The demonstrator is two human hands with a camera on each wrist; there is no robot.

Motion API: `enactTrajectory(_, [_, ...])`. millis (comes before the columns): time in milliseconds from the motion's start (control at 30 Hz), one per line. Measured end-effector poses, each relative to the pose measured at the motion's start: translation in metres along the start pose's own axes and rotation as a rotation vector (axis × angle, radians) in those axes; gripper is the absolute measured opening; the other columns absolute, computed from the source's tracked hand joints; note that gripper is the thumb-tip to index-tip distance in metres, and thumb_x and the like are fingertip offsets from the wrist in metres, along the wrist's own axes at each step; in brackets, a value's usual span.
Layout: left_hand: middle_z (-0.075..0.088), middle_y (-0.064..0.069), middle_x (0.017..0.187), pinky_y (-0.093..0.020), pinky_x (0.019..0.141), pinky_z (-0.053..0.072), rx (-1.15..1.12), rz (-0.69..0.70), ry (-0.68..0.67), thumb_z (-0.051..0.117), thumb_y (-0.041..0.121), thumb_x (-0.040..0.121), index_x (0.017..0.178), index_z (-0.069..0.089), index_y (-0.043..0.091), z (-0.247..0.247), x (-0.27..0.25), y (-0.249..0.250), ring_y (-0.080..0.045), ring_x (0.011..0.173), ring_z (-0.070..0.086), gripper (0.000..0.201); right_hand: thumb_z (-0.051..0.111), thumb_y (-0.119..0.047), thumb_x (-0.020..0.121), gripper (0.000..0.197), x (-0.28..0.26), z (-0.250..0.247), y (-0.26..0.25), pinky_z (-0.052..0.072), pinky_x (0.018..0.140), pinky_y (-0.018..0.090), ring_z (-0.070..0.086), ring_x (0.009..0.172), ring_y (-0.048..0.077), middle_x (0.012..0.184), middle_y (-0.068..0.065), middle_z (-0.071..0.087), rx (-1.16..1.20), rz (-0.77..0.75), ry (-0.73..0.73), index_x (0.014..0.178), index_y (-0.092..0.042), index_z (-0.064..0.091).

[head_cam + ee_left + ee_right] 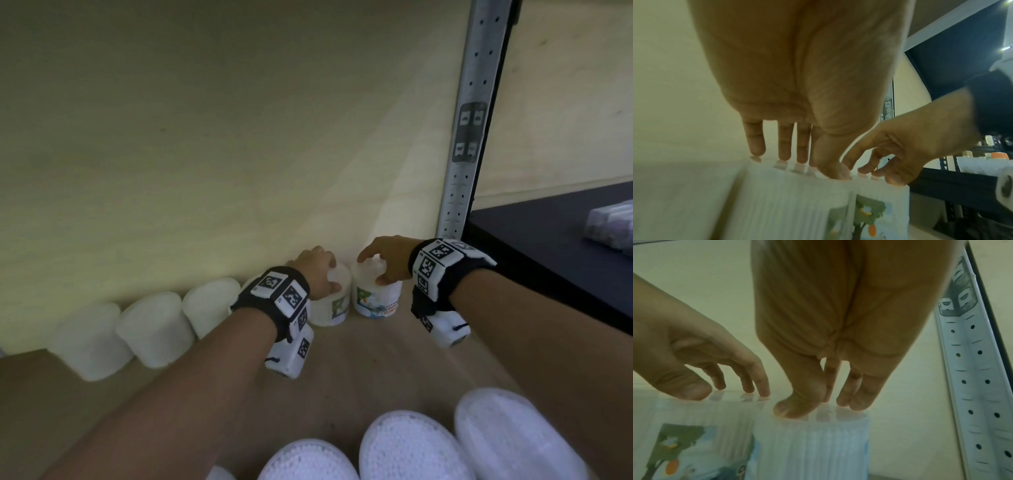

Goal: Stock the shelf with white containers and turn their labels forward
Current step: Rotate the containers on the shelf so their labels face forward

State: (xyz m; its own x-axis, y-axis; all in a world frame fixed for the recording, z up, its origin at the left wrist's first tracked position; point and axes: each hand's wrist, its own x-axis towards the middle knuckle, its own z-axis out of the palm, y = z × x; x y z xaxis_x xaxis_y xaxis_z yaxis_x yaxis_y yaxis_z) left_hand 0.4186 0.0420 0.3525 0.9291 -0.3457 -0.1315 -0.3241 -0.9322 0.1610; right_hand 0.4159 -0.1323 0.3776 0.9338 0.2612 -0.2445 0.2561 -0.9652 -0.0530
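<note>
Two white ribbed containers stand side by side at the back of the wooden shelf (359,359). My left hand (317,270) grips the lid of the left container (334,308) from above, fingers behind and thumb in front (835,170). That container's tree label (680,443) faces front and a little to the right. My right hand (383,260) grips the lid of the right container (376,301) in the same way, with its thumb (797,407) at the front rim. The right container's coloured label shows toward me.
Several more white containers (150,329) line the back wall to the left with plain sides showing. Three containers (407,445) stand at the near edge below my arms. A perforated metal upright (469,137) bounds the right side. Beyond it a dark shelf (548,257) carries a wrapped package (613,222).
</note>
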Motion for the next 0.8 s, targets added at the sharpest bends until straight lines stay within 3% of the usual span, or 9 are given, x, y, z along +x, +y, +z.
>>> enactTrajectory(133, [0.038, -0.006, 0.144, -0.039, 0.108, 0.038, -0.009, 0.083, -0.085, 0.054, 0.004, 0.089, 0.139, 0.041, 0.019, -0.008, -0.003, 0.0, -0.027, 0.132, 0.041, 0.054, 0.061, -0.023, 0.091, 0.055, -0.001, 0.0, 0.001, 0.036, 0.108, 0.034, 0.04, 0.136, 0.023, 0.148, 0.004, 0.037, 0.013, 0.001, 0.003, 0.142, -0.024, 0.042])
enactTrajectory(233, [0.039, -0.004, 0.145, -0.043, 0.108, 0.039, -0.057, 0.08, -0.057, 0.049, -0.001, 0.086, 0.135, 0.046, 0.024, -0.008, -0.005, -0.001, -0.026, 0.132, 0.041, 0.055, 0.061, -0.023, 0.091, 0.056, -0.002, 0.001, 0.0, 0.036, 0.108, 0.035, 0.041, 0.135, 0.023, 0.148, 0.003, 0.038, 0.01, 0.002, 0.006, 0.143, -0.024, 0.041])
enactTrajectory(333, [0.042, -0.007, 0.138, -0.041, 0.106, 0.04, -0.133, 0.027, 0.093, 0.055, 0.015, 0.09, 0.131, 0.05, 0.016, -0.002, -0.006, 0.001, -0.026, 0.128, 0.043, 0.041, 0.061, -0.022, 0.09, 0.056, -0.002, 0.001, 0.0, 0.037, 0.108, 0.035, 0.042, 0.134, 0.023, 0.148, 0.003, 0.038, 0.011, 0.005, 0.007, 0.143, -0.024, 0.041])
enactTrajectory(400, [0.043, -0.01, 0.135, -0.043, 0.105, 0.04, -0.118, -0.044, 0.19, 0.056, 0.033, 0.091, 0.13, 0.049, 0.011, 0.002, -0.005, 0.004, -0.028, 0.126, 0.043, 0.045, 0.061, -0.022, 0.09, 0.056, -0.001, 0.002, 0.0, 0.037, 0.108, 0.035, 0.042, 0.134, 0.023, 0.148, 0.004, 0.039, 0.015, 0.003, 0.01, 0.143, -0.024, 0.042])
enactTrajectory(500, [0.042, -0.014, 0.134, -0.046, 0.104, 0.039, 0.0, -0.12, 0.17, 0.051, 0.05, 0.09, 0.131, 0.047, 0.008, 0.007, -0.004, 0.01, -0.031, 0.126, 0.04, 0.059, 0.061, -0.023, 0.091, 0.055, -0.001, 0.003, 0.001, 0.037, 0.108, 0.036, 0.041, 0.134, 0.024, 0.148, 0.004, 0.038, 0.013, 0.005, 0.011, 0.143, -0.024, 0.042])
enactTrajectory(667, [0.044, -0.014, 0.131, -0.046, 0.102, 0.041, 0.071, -0.102, 0.135, 0.052, 0.048, 0.09, 0.128, 0.049, 0.008, 0.009, -0.002, 0.012, -0.032, 0.124, 0.042, 0.055, 0.062, -0.024, 0.09, 0.057, 0.002, 0.005, 0.002, 0.036, 0.109, 0.036, 0.041, 0.135, 0.024, 0.148, 0.003, 0.037, 0.003, 0.0, 0.018, 0.143, -0.025, 0.041])
enactTrajectory(800, [0.042, -0.011, 0.136, -0.046, 0.103, 0.04, 0.073, -0.082, 0.087, 0.052, 0.043, 0.092, 0.135, 0.045, 0.012, 0.008, 0.0, 0.01, -0.03, 0.127, 0.041, 0.053, 0.061, -0.023, 0.09, 0.057, 0.002, 0.005, 0.003, 0.036, 0.108, 0.035, 0.04, 0.135, 0.024, 0.149, 0.004, 0.037, -0.007, -0.009, 0.016, 0.144, -0.024, 0.04])
